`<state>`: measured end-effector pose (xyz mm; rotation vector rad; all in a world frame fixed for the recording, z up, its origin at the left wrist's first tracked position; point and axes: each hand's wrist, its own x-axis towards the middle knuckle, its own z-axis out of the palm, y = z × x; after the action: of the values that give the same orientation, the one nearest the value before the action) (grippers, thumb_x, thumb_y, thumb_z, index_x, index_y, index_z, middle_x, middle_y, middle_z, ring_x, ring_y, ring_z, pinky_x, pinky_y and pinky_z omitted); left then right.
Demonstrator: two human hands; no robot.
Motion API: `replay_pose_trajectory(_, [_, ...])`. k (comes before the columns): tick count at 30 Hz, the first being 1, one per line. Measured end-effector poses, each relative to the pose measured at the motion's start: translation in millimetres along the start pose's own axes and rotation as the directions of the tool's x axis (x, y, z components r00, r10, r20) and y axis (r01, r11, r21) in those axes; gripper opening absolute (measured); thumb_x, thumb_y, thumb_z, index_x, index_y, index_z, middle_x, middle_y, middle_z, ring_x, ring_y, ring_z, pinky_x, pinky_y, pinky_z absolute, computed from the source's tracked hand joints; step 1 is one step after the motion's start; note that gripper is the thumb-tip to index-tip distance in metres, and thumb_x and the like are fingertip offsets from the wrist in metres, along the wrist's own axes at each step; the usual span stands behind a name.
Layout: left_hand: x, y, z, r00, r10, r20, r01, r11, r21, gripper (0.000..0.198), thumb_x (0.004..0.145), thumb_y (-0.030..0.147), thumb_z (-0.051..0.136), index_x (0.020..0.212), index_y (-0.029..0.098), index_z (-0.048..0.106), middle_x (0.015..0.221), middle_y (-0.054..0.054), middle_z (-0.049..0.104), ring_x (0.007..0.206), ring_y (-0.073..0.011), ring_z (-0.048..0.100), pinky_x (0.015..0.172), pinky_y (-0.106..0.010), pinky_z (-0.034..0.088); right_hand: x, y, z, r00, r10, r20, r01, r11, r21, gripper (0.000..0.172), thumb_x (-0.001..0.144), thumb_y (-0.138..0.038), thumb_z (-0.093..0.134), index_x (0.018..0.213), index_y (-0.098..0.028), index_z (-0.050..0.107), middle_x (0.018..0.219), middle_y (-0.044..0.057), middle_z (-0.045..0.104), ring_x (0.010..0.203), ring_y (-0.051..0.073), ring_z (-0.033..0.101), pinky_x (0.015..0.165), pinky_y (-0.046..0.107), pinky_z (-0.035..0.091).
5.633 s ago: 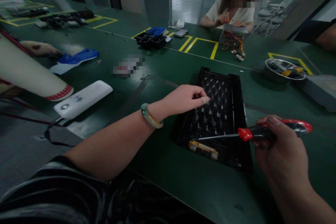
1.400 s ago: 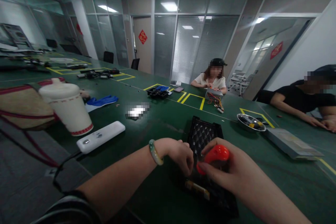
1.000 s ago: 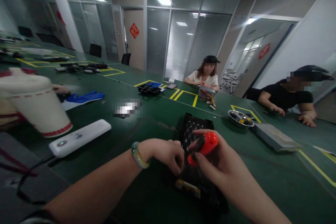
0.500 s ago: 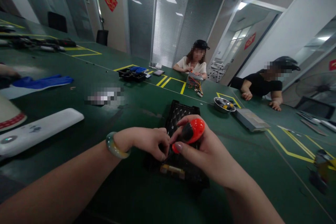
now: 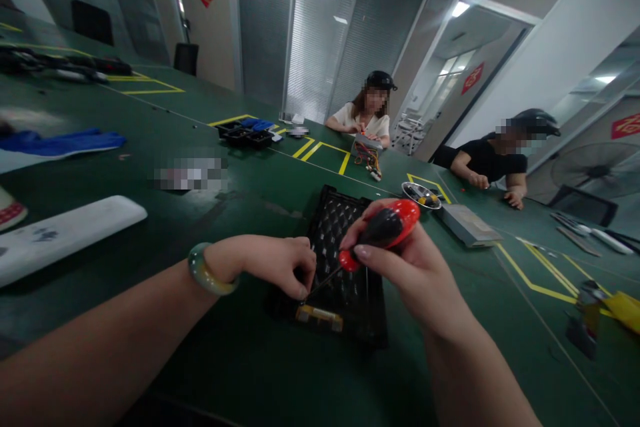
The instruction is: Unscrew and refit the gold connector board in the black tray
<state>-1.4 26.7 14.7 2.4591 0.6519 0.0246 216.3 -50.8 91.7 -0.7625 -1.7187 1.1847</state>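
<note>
A screwdriver [image 5: 384, 230] with a red and black handle is gripped in my right hand [image 5: 417, 267]. Its thin shaft slants down to the left toward the fingertips of my left hand [image 5: 285, 267]. Those fingers are curled in a pinch at the left edge of a black case [image 5: 367, 293] lying on the table. Whatever they pinch is hidden or too small to make out. The case has a diamond-patterned inside and an orange-yellow part [image 5: 319, 317] at its near end. A green and amber bangle [image 5: 213, 270] circles my left wrist.
On the green table [image 5: 240, 360] a white long device [image 5: 75, 233] lies left, near a blue glove [image 5: 65, 141]. Black trays [image 5: 245, 133] stand farther back. A metal bowl [image 5: 421, 196] and a grey box [image 5: 470, 225] lie right. Two people sit across.
My right hand has moved up and right with the screwdriver, baring more of its shaft. My left hand stays at the case edge. The view has shifted slightly.
</note>
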Motion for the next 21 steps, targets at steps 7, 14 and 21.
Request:
replay_pose_trajectory(7, [0.6,-1.5,-3.6,0.995,0.086,0.049,-0.086,0.996,0.006,0.015,0.087,0.034,0.063,0.086,0.022,0.073,0.090,0.000,0.069,0.100,-0.0187,0.052,0.092,-0.028,0.036,2.4,-1.3,-32.3,0.984,0.021,-0.176,-0.067,0.964,-0.257,0.027,0.077,-0.008,0.060,0.100,-0.023,0.055,0.080,-0.003,0.064,0.073,0.015,0.058,0.070,0.032,0.046])
replay_pose_trajectory(14, [4.8,-0.8,-3.5,0.988,-0.108,-0.112,0.098,0.991,-0.089,0.046,0.092,0.060,0.051,0.092,0.018,0.071,0.089,-0.001,0.067,0.077,-0.0148,0.059,0.068,-0.025,0.040,7.5,12.5,-36.2,0.982,0.108,-0.152,-0.149,0.945,-0.291,0.024,0.077,-0.014,0.059,0.098,-0.023,0.053,0.081,-0.003,0.060,0.073,0.015,0.055,0.069,0.032,0.043])
replay_pose_trajectory(21, [15.9,-8.2,6.0,0.924,-0.052,-0.379,0.053,0.999,-0.008,0.047,0.097,0.055,0.046,0.081,0.016,0.066,0.077,-0.001,0.063,0.067,-0.0134,0.056,0.061,-0.024,0.037,12.0,27.1,-34.7,0.980,0.147,-0.136,-0.188,0.913,-0.362,0.024,0.073,-0.016,0.060,0.096,-0.023,0.053,0.083,-0.002,0.059,0.075,0.017,0.053,0.069,0.032,0.043])
